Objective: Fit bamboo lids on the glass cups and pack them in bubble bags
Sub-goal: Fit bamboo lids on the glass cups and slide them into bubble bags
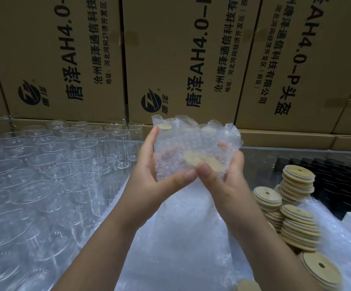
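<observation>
Bamboo lids (298, 219) sat nearest on the right, in several leaning stacks, each round lid with a small hole in its top. Left of them, in the near middle, lay a heap of clear bubble bags (180, 244). Filling the whole left side, from near to far, stood rows of empty glass cups (44, 164), upright and close together.

Above the heap, at the centre, two bare forearms reached forward. The left hand (149, 177) and the right hand (229, 175) both gripped one raised bubble bag (191, 141). The left fingers were curled round its left side and the right fingers wrapped behind its right side. The two thumbs met on its near face. A round lid (201, 160) showed through the bubbles just above the thumbs; the cup inside was too blurred to make out.

Farther right lay a black ribbed object (338, 171). Farthest back, a wall of printed cardboard boxes (170, 59) spanned the view.
</observation>
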